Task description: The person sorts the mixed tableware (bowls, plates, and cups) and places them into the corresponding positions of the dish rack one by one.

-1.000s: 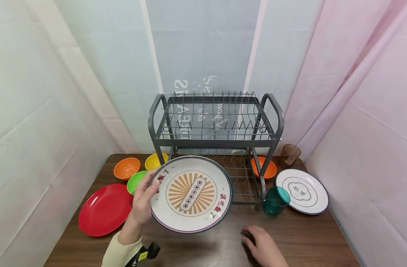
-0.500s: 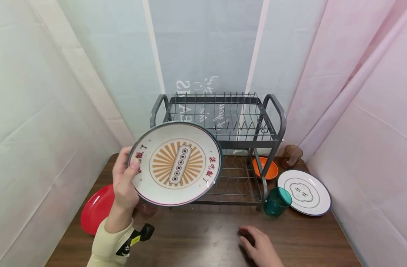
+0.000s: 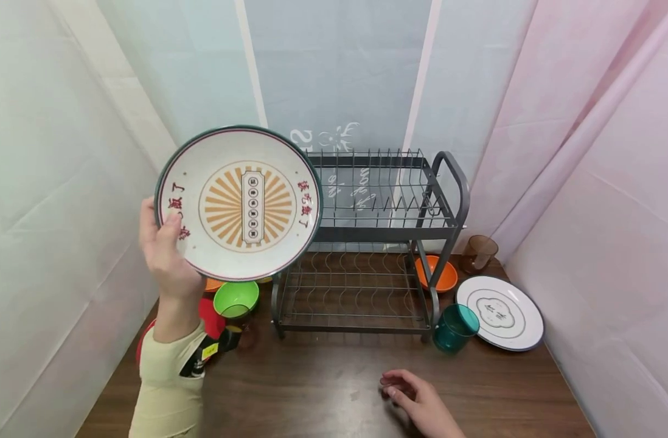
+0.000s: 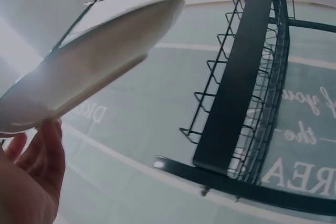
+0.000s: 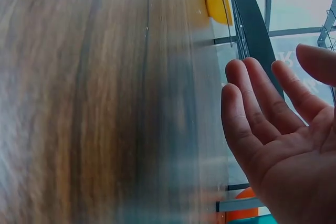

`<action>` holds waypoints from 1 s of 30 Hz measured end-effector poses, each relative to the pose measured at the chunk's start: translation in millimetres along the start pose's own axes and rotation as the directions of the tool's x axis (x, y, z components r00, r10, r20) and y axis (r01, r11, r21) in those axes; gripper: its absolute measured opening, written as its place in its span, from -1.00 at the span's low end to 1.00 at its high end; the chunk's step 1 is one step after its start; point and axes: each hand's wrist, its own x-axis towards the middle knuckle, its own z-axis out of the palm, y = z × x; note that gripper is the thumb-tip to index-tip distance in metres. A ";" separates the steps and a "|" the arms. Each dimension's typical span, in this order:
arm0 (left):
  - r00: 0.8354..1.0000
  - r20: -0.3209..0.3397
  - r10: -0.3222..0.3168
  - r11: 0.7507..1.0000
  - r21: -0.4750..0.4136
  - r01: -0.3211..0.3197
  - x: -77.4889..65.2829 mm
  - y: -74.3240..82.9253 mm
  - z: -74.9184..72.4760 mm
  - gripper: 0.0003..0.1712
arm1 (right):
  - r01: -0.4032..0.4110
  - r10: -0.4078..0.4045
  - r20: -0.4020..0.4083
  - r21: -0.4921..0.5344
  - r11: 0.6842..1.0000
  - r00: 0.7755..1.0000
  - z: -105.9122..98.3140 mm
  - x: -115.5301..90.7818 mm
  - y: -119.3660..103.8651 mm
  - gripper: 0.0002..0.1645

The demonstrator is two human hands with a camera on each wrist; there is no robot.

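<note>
My left hand (image 3: 167,258) grips a white plate (image 3: 238,204) by its left edge, thumb on the printed face and fingers behind. The plate has a green rim, an orange sunburst and red lettering, and is tilted up with its face toward the head camera. It hides the left end of the dark two-tier dish rack (image 3: 386,234). In the left wrist view the plate's pale underside (image 4: 100,66) rests against my fingers, apart from the rack. My right hand (image 3: 418,401) holds nothing, its fingers loosely curved near the table's front; the right wrist view shows its bare palm.
On the left are a green bowl (image 3: 236,297), a partly hidden red plate (image 3: 210,319) and a dark see-through cup beside the bowl. To the right stand a teal cup (image 3: 451,331), another white plate (image 3: 501,313), an orange bowl (image 3: 440,274) and a brown cup (image 3: 479,254).
My left hand has raised the plate up and to the left, tilting it more upright. It has come off the rack's front, uncovering the lower tier. My right hand has shifted slightly left.
</note>
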 end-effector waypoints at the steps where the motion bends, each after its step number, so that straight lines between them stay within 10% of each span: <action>1: 1.000 -0.017 0.003 1.000 -0.008 -0.004 2.3 -3.8 2.1 -0.76 | -0.001 0.001 0.006 0.022 1.000 1.000 -0.2 -0.3 -0.3 -0.54; 15: 0.994 -0.107 0.023 0.997 0.082 -0.014 30.9 -17.3 21.9 -0.82 | 0.018 -0.026 0.069 0.113 0.993 0.997 9.5 1.1 -2.6 -0.52; 30: 0.992 -0.124 -0.035 0.971 0.231 0.063 60.1 -29.7 25.6 -0.75 | 0.063 -0.062 -0.084 0.001 0.998 0.995 -15.3 -8.6 -5.7 -0.56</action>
